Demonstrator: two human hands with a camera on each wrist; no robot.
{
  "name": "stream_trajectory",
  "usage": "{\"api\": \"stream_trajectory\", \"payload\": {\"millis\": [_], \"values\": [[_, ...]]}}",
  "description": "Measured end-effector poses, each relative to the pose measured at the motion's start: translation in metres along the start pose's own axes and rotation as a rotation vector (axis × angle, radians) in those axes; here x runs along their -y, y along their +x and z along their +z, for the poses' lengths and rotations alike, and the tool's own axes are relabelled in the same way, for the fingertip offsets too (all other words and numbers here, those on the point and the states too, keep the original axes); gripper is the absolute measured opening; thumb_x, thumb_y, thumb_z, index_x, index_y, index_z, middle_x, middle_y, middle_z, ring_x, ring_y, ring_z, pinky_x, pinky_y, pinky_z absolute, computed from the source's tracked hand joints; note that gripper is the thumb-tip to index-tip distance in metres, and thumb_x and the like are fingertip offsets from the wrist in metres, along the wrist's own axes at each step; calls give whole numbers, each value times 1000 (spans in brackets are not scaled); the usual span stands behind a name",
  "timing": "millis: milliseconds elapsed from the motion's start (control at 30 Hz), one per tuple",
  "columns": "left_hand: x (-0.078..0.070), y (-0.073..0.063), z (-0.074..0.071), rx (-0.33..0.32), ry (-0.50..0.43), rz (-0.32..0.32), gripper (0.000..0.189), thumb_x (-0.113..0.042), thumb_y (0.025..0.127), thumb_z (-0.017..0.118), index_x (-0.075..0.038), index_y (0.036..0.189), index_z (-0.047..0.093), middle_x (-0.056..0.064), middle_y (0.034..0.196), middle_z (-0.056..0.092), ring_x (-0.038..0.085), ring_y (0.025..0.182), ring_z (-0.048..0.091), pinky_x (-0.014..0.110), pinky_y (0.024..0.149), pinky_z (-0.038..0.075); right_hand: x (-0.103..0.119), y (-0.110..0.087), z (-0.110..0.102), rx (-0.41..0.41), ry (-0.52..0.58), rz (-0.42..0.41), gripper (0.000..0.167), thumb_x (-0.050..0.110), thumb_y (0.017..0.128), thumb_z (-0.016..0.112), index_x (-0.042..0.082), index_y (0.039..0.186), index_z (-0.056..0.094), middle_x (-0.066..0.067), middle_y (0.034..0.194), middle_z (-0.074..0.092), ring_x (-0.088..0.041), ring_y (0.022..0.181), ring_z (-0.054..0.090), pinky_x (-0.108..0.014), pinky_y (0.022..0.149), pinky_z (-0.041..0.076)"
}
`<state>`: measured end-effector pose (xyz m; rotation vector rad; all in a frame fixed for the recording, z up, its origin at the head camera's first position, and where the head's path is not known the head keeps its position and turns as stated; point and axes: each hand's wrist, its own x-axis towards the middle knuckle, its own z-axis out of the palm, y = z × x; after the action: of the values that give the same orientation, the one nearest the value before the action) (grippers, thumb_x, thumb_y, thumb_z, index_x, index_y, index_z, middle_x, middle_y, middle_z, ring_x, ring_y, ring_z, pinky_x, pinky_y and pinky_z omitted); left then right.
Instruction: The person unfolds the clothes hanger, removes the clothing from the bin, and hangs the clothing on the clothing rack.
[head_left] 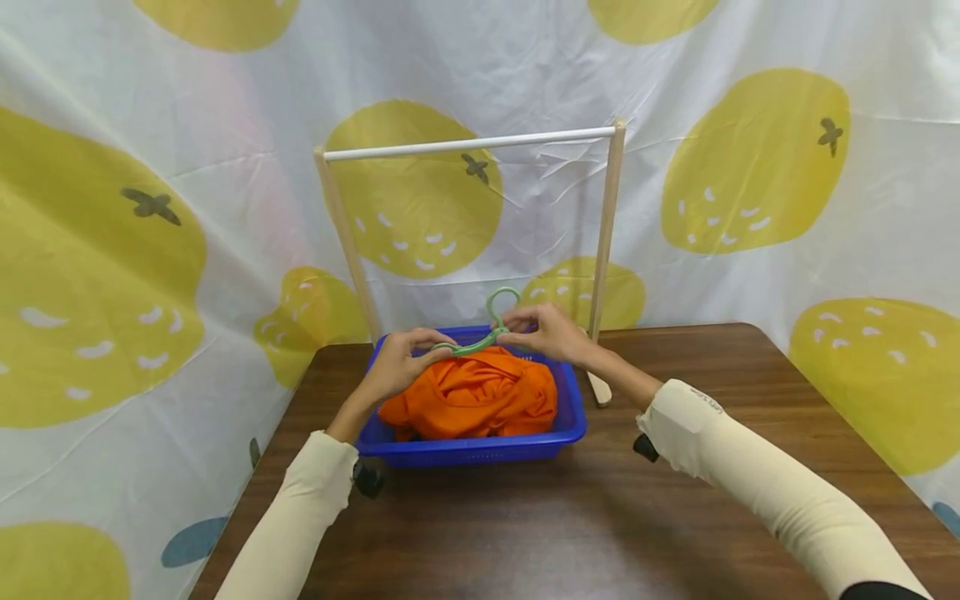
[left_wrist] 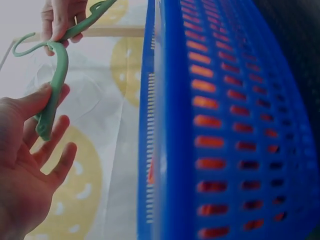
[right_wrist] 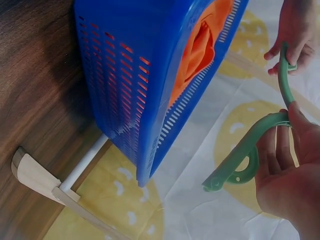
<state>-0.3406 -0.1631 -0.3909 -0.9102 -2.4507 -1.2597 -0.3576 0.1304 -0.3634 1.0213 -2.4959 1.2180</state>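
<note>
A green clothes hanger [head_left: 471,345] is held above the blue basket [head_left: 465,454], its hook pointing up. My left hand [head_left: 397,362] pinches one arm of the hanger near its end, thumb against fingers; the left wrist view shows the other fingers of that hand [left_wrist: 30,155] spread. With thumb and fingers, my right hand [head_left: 551,333] grips the hanger close to the base of the hook. In the right wrist view the hanger's other arm [right_wrist: 245,145] juts out past the right hand [right_wrist: 295,170]. Crumpled orange cloth [head_left: 480,396] lies in the basket beneath both hands.
Behind the basket stands a rack with a white rail [head_left: 472,148] and wooden posts [head_left: 606,233]; one wooden foot [head_left: 600,390] shows right of the basket. Everything stands on a brown wooden table [head_left: 525,533]. A white curtain with yellow fruit prints [head_left: 757,158] hangs close behind.
</note>
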Motion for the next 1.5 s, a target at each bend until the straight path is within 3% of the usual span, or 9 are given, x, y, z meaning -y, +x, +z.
{"api": "stream_trajectory", "payload": {"millis": [133,200,333,567,667,833,1100,1400,1500], "values": [[2,-4,3,-37,-106,-33,14,-25,99,72,-19,107,81,-2,105,79,27,94,75,23,53,42,1,0,-1,-13,-5,10,29,14,90,83,-1,115,77,-10,98,79,-21,86,75,-33,76,60],[2,-5,6,-59,-164,-28,15,-24,100,71,-17,109,81,1,104,80,28,91,74,23,48,35,1,0,-1,-19,-5,13,31,13,90,83,-2,116,77,-12,98,79,-23,87,75,-35,77,60],[5,-5,12,-119,-265,-28,16,-19,101,70,-10,110,80,7,103,80,23,92,73,19,65,52,3,-1,-3,-27,5,17,32,13,90,83,-4,116,76,-14,99,79,-26,88,75,-37,78,61],[3,-5,17,-240,-317,-37,17,-16,98,74,-5,110,79,10,99,80,9,77,66,19,64,46,2,-2,-3,-13,16,27,34,14,91,82,-4,119,75,-15,102,78,-26,91,76,-37,80,61],[1,-4,14,-221,-280,-25,14,-18,96,78,-9,106,80,7,96,80,14,93,71,26,82,52,2,-1,-3,-13,16,30,33,14,91,82,-3,118,76,-14,101,79,-25,90,76,-36,80,61],[-6,0,10,-188,-151,-10,15,-27,90,84,-16,100,82,-1,99,79,18,103,68,43,97,51,1,2,1,7,28,10,29,14,91,82,-1,116,78,-11,98,79,-24,87,77,-31,75,60],[-19,15,11,-123,-93,40,21,-21,87,86,-9,104,83,5,101,74,21,91,76,41,79,62,5,5,8,7,-13,-50,28,14,90,84,1,114,79,-9,94,80,-23,81,77,-28,69,60],[-29,22,10,-119,-131,57,20,-13,86,86,-3,103,82,12,99,74,27,90,75,46,82,61,3,4,9,37,-14,-33,28,18,91,82,4,115,80,-6,96,80,-15,82,77,-29,71,60],[-47,18,2,-135,-123,40,21,-8,88,84,1,105,80,18,103,73,34,94,74,52,86,58,0,3,9,29,-27,-35,28,18,91,83,4,114,80,-6,97,80,-15,82,77,-29,71,60]]}}
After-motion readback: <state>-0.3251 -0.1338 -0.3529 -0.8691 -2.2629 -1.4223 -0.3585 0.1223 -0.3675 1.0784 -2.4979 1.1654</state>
